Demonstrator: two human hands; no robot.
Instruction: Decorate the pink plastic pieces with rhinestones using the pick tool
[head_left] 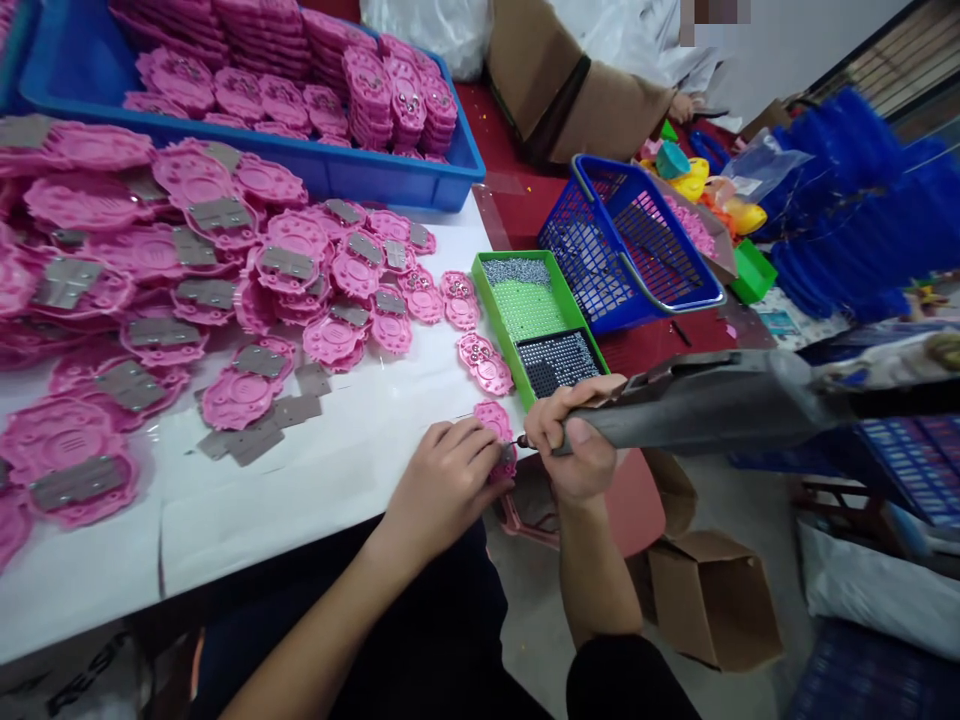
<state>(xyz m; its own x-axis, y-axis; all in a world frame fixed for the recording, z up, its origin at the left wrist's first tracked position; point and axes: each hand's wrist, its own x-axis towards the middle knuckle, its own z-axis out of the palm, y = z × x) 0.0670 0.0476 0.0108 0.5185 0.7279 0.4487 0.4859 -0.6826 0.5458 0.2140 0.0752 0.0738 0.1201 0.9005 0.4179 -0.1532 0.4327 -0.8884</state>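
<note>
Pinching a pink piece (pixel 493 416) at the near right edge of the white table (pixel 375 430), the left hand (pixel 452 462) holds its fingers together; the right hand (pixel 576 440) curls its fingers around a gray driver (pixel 697 405) beside the green tray (pixel 499 325). The table stretches left to gray plates (pixel 259 447).

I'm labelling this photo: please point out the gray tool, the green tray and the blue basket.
Gray tool (pixel 697 403): head view, on its body.
Green tray (pixel 496 317): head view, on its rim.
Blue basket (pixel 577 264): head view, on its lattice wall.
</note>
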